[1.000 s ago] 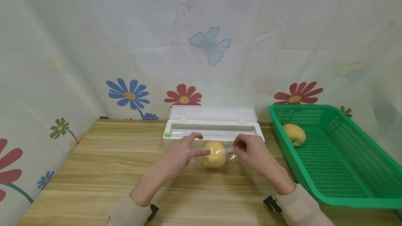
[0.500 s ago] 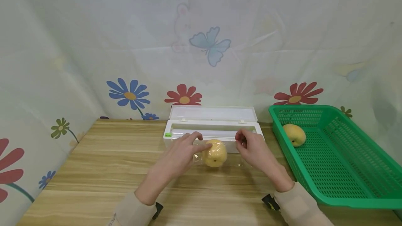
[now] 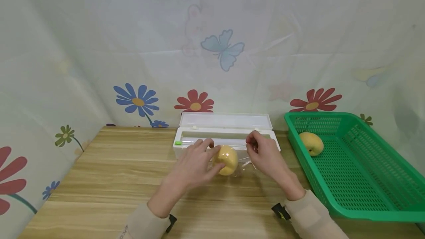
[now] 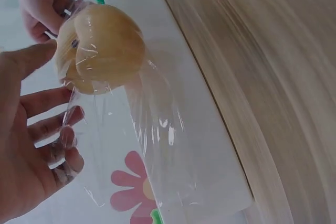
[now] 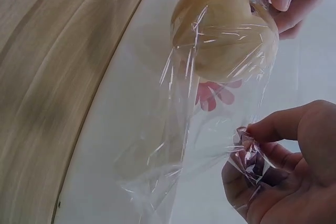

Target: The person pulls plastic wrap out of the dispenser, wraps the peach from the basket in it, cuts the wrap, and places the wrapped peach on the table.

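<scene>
Just in front of the white dispenser box [image 3: 225, 135], the left hand [image 3: 196, 163] cups the yellow fruit [image 3: 226, 159] with fingers loosely spread, steadying it, while the right hand [image 3: 263, 156] pinches the bunched cling film [image 5: 210, 129], pulling it taut over the fruit.

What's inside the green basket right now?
The green basket holds one yellow fruit near its far left corner. Only mesh floor shows elsewhere; its right end is out of frame.
</scene>
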Demonstrator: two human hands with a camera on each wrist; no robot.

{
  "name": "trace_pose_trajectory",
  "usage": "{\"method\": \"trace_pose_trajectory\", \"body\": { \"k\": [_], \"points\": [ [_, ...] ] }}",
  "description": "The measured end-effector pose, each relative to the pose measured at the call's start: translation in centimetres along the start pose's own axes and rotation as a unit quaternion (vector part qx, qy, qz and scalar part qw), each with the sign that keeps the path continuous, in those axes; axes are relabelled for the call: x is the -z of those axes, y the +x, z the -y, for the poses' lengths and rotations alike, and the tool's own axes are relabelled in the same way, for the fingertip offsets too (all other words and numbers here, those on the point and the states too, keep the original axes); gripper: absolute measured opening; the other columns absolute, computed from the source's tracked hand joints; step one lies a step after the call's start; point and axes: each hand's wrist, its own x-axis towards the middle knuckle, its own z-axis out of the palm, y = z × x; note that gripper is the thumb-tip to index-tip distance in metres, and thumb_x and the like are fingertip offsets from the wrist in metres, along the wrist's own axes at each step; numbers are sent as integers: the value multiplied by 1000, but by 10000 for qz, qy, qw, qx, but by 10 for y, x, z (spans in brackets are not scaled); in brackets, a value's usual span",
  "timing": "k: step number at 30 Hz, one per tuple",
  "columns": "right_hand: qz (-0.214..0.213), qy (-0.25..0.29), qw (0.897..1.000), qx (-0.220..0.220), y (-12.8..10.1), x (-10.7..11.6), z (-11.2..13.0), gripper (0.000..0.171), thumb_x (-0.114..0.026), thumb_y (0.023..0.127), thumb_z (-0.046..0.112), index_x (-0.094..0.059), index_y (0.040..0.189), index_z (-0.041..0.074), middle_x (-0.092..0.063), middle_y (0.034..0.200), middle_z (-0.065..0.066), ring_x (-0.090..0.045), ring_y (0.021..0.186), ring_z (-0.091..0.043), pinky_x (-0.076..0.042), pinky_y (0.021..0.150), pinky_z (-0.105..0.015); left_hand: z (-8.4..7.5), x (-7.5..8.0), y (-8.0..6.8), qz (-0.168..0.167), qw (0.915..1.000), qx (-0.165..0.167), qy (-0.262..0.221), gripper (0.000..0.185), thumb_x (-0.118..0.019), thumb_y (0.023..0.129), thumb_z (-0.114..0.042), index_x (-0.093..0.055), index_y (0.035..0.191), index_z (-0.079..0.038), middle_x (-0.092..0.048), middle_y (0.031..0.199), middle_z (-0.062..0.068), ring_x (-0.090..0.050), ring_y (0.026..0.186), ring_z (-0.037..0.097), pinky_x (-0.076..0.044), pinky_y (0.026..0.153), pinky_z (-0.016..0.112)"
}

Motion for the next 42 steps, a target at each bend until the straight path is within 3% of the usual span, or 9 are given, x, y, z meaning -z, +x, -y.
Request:
{"method": "trace_pose_trajectory", "body": {
  "k": [6,12,19,24,26,29,32,35,42],
  "points": [
    [6,-74,10000,-27,0,4,0,14,-67,87,-7,-62,87,6,-56,72,1,-50,65,-14,-44,58,-27,-1,-2,6,-236,9996,167,-48,44,-71,94,-51,-77,120,-16,-59,112,2,-53,97,19,-51,82,38],
    [74,0,10000,-65,0,10,-2,15,-67,86,-5,-64,85,9,-58,74,3,-54,70,-14,-46,62,-29,-1,-2,8,-349,9988,304,162,42,-68,95,-53,-77,121,-21,-59,128,6,-49,118,30,-43,99,55],
    [-147,57,9998,-74,-1,16,-2,13,-62,86,-7,-66,91,4,-66,90,-7,-62,88,-26,-51,79,-44,1,-5,9,-429,9982,297,307,39,-65,98,-51,-76,123,-22,-54,141,7,-40,132,32,-35,103,57],
    [-441,-200,9958,783,-2,15,12,18,-66,83,-9,-67,98,1,-63,115,-17,-56,111,-37,-48,94,-53,2,-5,10,-442,9979,311,362,39,-62,100,-51,-75,123,-22,-52,145,8,-38,135,33,-32,105,59],
    [-130,-440,9900,1332,-4,13,22,26,-75,82,-3,-67,107,-2,-60,125,-20,-55,120,-40,-47,100,-56,3,-5,11,-416,9978,348,371,39,-60,101,-50,-74,124,-22,-51,146,8,-38,135,33,-32,105,60],
    [556,-864,9769,1872,-9,7,37,55,-89,79,13,-63,125,-4,-55,138,-21,-51,129,-40,-45,105,-55,4,-5,11,-408,9979,395,297,40,-59,102,-50,-73,126,-22,-51,147,9,-39,135,33,-32,105,61],
    [954,-1180,9710,1849,-13,0,48,79,-95,74,22,-55,138,-2,-51,143,-18,-48,132,-37,-49,103,-49,6,-5,12,-405,9981,448,154,39,-59,102,-48,-72,127,-21,-51,147,8,-39,136,33,-31,106,60],
    [1115,-1110,9731,1686,-14,-8,52,92,-97,71,18,-47,146,-1,-48,145,-18,-46,134,-34,-50,101,-45,8,-6,12,-404,9980,482,-25,37,-60,102,-46,-72,127,-21,-52,147,8,-40,136,34,-30,107,61],
    [1119,-1208,9739,1560,-15,-22,50,100,-98,69,20,-41,148,-6,-48,143,-21,-46,133,-37,-46,106,-45,10,-8,13,-261,9979,563,-186,38,-59,103,-44,-70,130,-20,-56,144,4,-41,137,30,-28,110,61]
  ]
}}
